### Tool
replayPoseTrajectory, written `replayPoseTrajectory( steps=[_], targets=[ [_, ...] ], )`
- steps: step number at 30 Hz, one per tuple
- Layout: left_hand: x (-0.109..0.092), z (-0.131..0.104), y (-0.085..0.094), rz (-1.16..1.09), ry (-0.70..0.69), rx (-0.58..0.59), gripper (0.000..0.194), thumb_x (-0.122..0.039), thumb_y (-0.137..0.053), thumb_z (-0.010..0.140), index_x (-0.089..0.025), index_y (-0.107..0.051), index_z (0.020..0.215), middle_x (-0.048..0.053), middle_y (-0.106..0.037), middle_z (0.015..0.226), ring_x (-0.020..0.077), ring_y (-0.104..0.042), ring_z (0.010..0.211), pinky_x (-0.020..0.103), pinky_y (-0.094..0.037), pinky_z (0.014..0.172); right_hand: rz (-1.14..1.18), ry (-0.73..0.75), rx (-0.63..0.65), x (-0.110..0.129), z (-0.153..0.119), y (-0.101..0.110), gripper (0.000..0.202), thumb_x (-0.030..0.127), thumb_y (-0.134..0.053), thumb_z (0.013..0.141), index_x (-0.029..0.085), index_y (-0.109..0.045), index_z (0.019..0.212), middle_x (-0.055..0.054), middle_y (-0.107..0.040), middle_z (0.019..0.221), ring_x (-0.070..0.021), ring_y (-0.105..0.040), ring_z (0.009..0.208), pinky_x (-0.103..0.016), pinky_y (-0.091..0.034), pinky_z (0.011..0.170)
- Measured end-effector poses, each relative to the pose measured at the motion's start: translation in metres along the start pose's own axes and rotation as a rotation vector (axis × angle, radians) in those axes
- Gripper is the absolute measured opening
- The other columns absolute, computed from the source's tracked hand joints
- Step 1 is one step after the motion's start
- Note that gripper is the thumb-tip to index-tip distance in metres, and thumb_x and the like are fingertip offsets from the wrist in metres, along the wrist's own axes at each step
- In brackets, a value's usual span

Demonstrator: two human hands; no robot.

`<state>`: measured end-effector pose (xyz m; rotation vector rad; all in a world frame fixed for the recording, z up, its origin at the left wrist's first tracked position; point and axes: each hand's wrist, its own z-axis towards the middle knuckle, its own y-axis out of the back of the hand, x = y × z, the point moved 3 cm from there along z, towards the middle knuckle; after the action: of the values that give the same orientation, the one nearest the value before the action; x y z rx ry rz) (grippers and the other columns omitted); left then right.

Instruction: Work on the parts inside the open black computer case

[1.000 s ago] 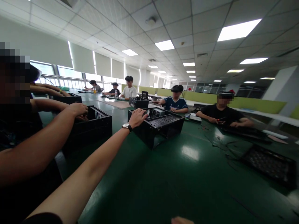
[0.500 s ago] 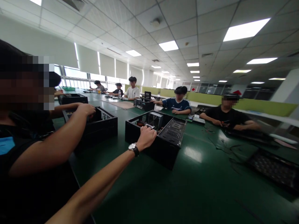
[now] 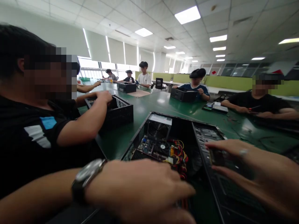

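An open black computer case lies close in front of me. Inside it are a power supply fan, a circuit board with a round cooler and a bundle of coloured cables. My left hand, with a wristwatch, hovers over the near part of the case, blurred. Its index finger is stretched out and the thumb is apart, with nothing seen between them. My right hand, wearing a ring, is above the drive-bay side. Between thumb and fingertips it grips a small dark boxy part, whose kind I cannot make out.
Close on my left, a person in black reaches into another case. Across the green table, a person in blue handles a case. At far right a person holds a screwdriver. Loose cables lie there.
The case is now much nearer, and my view has swung right. My left hand has left the case's rim. My right hand has come into view, holding the small dark part.
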<state>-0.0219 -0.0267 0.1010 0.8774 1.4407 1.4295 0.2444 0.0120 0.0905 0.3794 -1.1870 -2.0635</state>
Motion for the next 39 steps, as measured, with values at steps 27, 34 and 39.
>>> replayPoseTrajectory(
  steps=[27,34,39],
  targets=[
    [0.197,0.09,-0.056,-0.118,0.27,0.362,0.084,-0.031,-0.083,0.061,-0.012,-0.04,0.13,0.016,-0.066,0.12,0.0321,-0.066,0.107,0.038,-0.054,0.085,-0.2,-0.414,0.995,-0.028,0.114,-0.172,0.022,0.029,-0.073,0.091,0.014,-0.065,0.105,-0.003,-0.068,0.1,-0.0161,-0.066,0.082,-0.032,-0.058,0.072],
    [0.225,0.094,-0.053,-0.307,0.271,0.389,0.081,-0.03,-0.079,0.062,-0.016,-0.036,0.129,0.012,-0.062,0.13,0.0239,-0.067,0.101,0.033,-0.057,0.078,-0.195,-0.466,1.005,-0.024,0.109,-0.169,0.024,0.032,-0.075,0.089,0.014,-0.066,0.102,-0.004,-0.069,0.1,-0.0167,-0.067,0.083,-0.032,-0.058,0.072],
    [0.226,0.095,-0.05,-0.356,0.248,0.392,0.082,-0.03,-0.078,0.061,-0.017,-0.034,0.13,0.012,-0.062,0.128,0.0235,-0.067,0.099,0.033,-0.056,0.076,-0.2,-0.494,0.985,-0.019,0.107,-0.165,0.029,0.036,-0.077,0.084,0.014,-0.067,0.101,-0.005,-0.07,0.096,-0.0178,-0.068,0.079,-0.03,-0.056,0.067]
  ],
)
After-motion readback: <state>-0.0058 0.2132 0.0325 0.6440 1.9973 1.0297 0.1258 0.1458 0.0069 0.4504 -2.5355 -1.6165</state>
